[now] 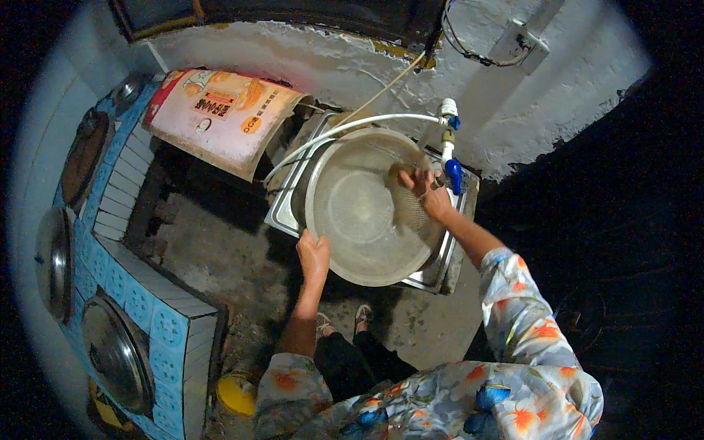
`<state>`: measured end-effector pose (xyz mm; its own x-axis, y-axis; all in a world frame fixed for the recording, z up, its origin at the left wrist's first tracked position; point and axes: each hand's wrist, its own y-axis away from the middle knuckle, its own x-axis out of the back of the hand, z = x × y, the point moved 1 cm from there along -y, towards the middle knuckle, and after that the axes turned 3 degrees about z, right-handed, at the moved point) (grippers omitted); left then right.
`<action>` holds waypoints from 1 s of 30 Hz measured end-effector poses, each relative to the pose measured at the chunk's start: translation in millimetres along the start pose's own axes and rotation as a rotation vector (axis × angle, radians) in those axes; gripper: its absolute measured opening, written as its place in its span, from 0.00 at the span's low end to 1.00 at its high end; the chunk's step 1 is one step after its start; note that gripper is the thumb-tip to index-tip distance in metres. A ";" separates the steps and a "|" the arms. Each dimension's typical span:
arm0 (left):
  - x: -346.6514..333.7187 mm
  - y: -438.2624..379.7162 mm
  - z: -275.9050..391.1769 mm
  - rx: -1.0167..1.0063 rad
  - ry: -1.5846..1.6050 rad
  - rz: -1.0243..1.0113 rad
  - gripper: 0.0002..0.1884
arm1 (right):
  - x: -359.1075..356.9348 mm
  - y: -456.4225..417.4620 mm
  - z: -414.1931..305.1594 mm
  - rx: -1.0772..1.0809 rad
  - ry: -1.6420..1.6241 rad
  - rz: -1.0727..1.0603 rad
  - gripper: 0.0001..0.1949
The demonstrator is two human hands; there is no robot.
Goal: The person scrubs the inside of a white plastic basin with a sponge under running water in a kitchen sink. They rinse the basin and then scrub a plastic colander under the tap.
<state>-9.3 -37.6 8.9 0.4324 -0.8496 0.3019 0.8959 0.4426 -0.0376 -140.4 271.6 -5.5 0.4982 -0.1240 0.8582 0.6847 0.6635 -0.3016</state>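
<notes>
A large round colander point(357, 203) with a pale rim and fine perforations lies over a stainless steel sink point(286, 212), tilted. My left hand point(313, 254) grips its rim at the lower left. Inside its right part is my right hand point(428, 190), fingers spread and partly blurred, near a wall tap with a blue handle point(454, 173). A blurred brownish patch shows beside the right fingers; whether it is water or something else I cannot tell. A white hose point(363, 120) runs from the upper valve over the colander's far side towards the left.
On the left stands a blue-tiled stove point(165, 330) with round metal lids point(118, 355). A printed cardboard sheet point(220, 118) lies left of the sink. Low beside the stove is a yellow container point(236, 393). Behind the sink rises a rough white wall point(550, 110).
</notes>
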 end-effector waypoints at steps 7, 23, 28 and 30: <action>-3.5 -10.9 -0.8 0.037 -0.057 0.014 0.13 | 70.1 39.4 -135.5 -0.503 -0.948 -0.685 0.34; 0.4 -70.3 -2.6 -0.013 -0.018 -0.279 0.13 | 38.6 44.2 -23.4 -0.637 -0.231 -0.287 0.37; -5.3 -79.3 16.8 -0.088 -0.198 -0.268 0.13 | 20.6 63.3 -25.8 -0.850 -0.534 -0.374 0.34; -6.2 -83.1 3.5 -0.072 -0.184 -0.223 0.13 | 17.3 60.5 -20.5 -0.821 -0.554 -0.425 0.36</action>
<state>-86.8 -68.1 13.5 0.2037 -0.8544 0.4780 0.9746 0.2232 -0.0164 -79.5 294.4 -17.5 -0.0339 0.2603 0.9649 0.9954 -0.0783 0.0561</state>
